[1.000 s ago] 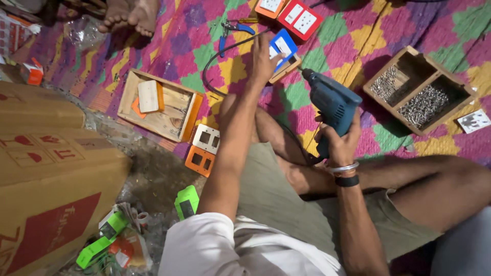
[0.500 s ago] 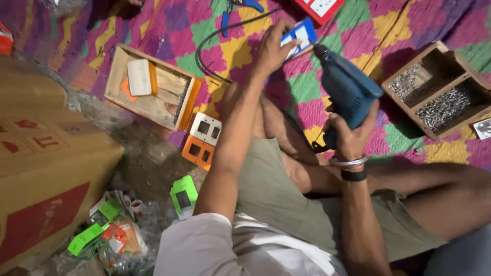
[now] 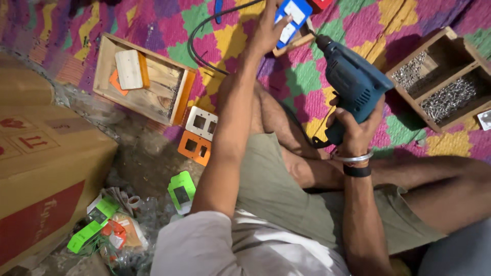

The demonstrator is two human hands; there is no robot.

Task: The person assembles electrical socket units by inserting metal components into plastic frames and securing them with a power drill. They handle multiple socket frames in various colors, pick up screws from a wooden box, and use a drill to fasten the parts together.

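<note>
- A blue-and-white switch plate [image 3: 291, 18] is pinned down by the left hand [image 3: 268, 30], fingers spread and pressed flat over it, at the top edge of the patterned mat [image 3: 153, 20].
- A small wooden block [image 3: 292, 43] lies under the plate and is touched by it; only its lower edge is seen.
- A blue electric drill [image 3: 353, 84] is gripped by the right hand [image 3: 355, 125], fingers curled shut round the handle; whether the trigger is pressed cannot be told.
- The drill's tip is set against the plate's right edge, just beside the left fingertips.
- It is judged that the bit is best kept square to the plate, the block held firmly so it cannot spin, and the holding fingers kept clear of the tip.
- The black cord [image 3: 197, 43] loops across the mat beside the left forearm; it is best kept away from the bit.
- A wooden tray [image 3: 105, 56] near the mat's left edge holds a pale wooden block with orange pieces beside it.
- A divided wooden box [image 3: 450, 36] at the mat's right edge holds silver screws in two compartments.
- A white frame [image 3: 201, 122] and an orange frame [image 3: 194, 148] lie off the mat's lower edge.
- A cardboard box [image 3: 46, 168] stands at the left, with green packets [image 3: 92, 230] below it.
</note>
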